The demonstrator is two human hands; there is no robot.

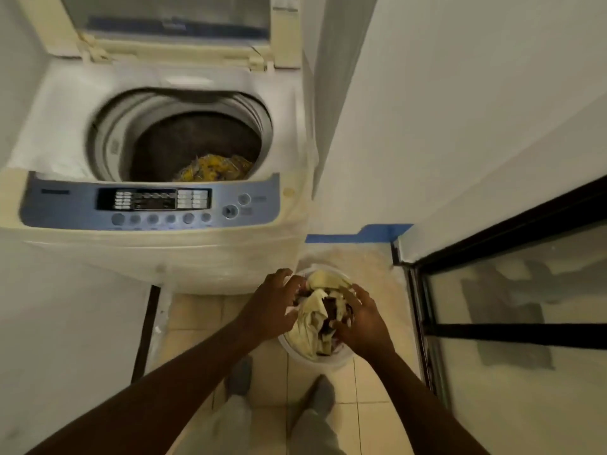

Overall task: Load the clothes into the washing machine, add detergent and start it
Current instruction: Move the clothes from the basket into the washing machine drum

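A top-loading washing machine [157, 254] stands ahead with its lid [170, 21] raised. A yellow patterned garment [215, 168] lies at the bottom of the drum [193, 139]. On the floor to the right of the machine sits a white bucket [312, 357] filled with cream and dark clothes [315, 307]. My left hand [274, 302] grips the clothes at the bucket's left side. My right hand [361, 320] grips them at the right side, fingers curled into the fabric.
The blue control panel [147, 205] with buttons faces me at the machine's front. A white wall rises on the right, with a black-framed glass door [512, 316] beside the bucket. Blue tape [361, 234] runs along the wall base. My feet stand on beige tiles [266, 382].
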